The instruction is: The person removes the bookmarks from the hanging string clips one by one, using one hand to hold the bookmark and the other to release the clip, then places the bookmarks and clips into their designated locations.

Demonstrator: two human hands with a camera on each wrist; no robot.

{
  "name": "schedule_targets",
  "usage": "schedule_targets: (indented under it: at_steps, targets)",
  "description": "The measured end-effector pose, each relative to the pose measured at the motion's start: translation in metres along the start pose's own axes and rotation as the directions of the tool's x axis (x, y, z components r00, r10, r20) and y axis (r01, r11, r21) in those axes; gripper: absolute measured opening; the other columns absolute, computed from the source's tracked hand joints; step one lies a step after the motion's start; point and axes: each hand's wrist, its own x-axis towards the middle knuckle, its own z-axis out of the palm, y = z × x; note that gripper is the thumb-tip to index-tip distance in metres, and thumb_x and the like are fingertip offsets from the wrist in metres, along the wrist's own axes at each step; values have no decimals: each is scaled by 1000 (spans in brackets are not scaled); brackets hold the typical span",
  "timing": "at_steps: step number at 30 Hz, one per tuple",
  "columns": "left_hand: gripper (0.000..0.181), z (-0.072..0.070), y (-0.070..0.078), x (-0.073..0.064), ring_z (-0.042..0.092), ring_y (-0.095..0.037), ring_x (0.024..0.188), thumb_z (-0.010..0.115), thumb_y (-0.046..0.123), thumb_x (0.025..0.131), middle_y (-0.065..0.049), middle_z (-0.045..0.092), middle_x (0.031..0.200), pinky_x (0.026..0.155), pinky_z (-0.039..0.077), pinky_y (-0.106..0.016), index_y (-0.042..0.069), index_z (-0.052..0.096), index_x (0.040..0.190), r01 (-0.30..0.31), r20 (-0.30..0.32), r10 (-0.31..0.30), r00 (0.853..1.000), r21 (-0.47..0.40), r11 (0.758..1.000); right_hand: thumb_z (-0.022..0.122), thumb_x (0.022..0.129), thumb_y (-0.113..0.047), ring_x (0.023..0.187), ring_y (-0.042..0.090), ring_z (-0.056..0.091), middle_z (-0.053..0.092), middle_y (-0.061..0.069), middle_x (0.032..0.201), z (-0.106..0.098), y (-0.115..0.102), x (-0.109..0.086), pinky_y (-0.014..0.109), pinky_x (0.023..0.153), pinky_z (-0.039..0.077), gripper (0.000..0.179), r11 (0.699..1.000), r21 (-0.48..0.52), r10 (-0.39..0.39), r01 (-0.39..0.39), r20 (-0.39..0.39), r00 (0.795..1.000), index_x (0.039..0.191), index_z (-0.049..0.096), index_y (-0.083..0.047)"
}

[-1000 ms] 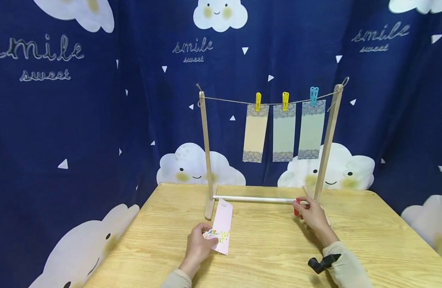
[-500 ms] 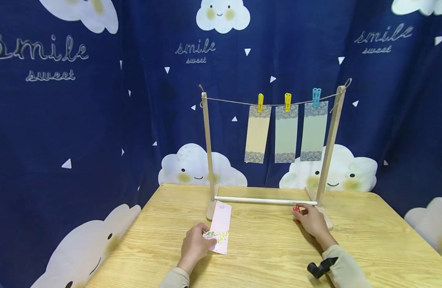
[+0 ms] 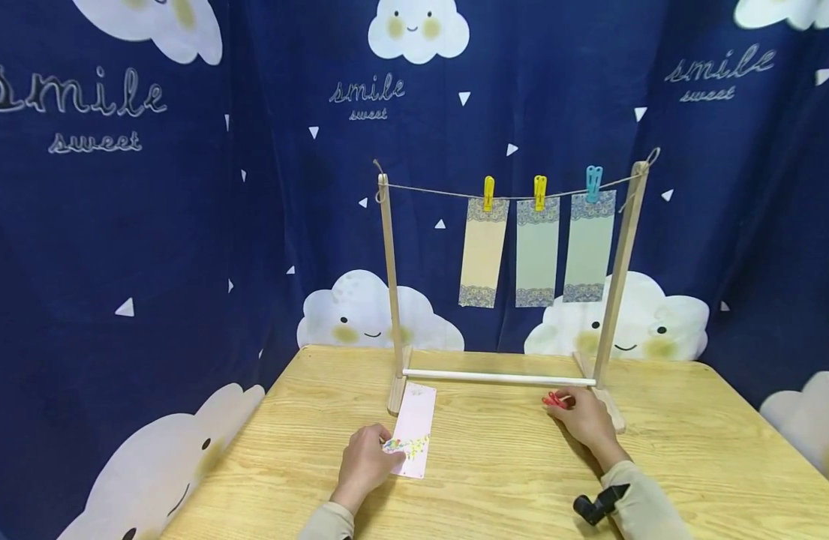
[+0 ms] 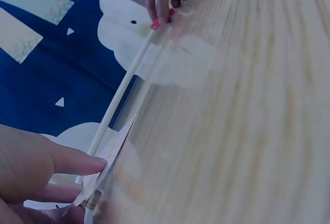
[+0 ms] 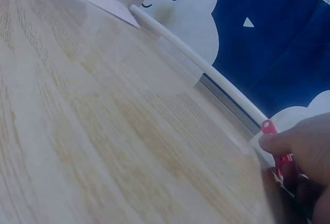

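Observation:
My left hand [image 3: 367, 459] pinches a pale pink paper card [image 3: 417, 412] by its left edge, thumb on top. Flowers and a small bird are printed across the card's lower part. In the left wrist view, the card [image 4: 111, 154] appears nearly edge-on, close over the table. Near the right foot of the wooden stand, my right hand [image 3: 585, 420] holds a red clothespin [image 3: 555, 400] between thumb and fingers. From the right wrist, one end of the clothespin [image 5: 267, 126] pokes out past the thumb, and the fingers hide part of the rest.
A wooden stand [image 3: 620, 277] with a white crossbar [image 3: 495, 376] stands at the table's back. From its sagging string [image 3: 428, 190] hang three patterned cards [image 3: 537, 251], clipped by two yellow clothespins [image 3: 488, 193] and a blue clothespin [image 3: 593, 184]. Behind is a blue cloud-print curtain [image 3: 319, 217].
The red clothespin has turned from upright to lying sideways in my right hand, which has dropped slightly. The far end of the pink card has come down a little in my left hand.

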Motion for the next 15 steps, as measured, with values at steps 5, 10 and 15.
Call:
schedule_targets:
  at_steps: [5,10,15]
  targets:
    - [36,0,1,0,62,-32,90,89,16,78,-14,65,99,74,59,-50,-5,71,102,-10,9,10,1000,10,1000,84,86,-25,85,31,66,71,11,95,0,0,0,44,63,50,37,1000,-16,7,-7,7,1000,113,73,-3]
    - [36,1,1,-1,62,-32,90,89,17,77,-14,64,100,77,59,-51,-4,72,101,-9,10,9,1000,33,999,84,86,-26,82,30,65,70,10,93,0,0,-1,43,60,50,37,999,-32,10,-9,21,1000,113,73,-3]
    - [37,2,-1,-2,59,-26,83,89,19,77,-11,62,96,72,58,-46,-3,72,102,-20,13,19,1000,60,998,83,86,-24,81,29,65,70,8,92,0,0,-1,43,59,49,35,1000,-30,4,-3,30,1000,112,73,-3]
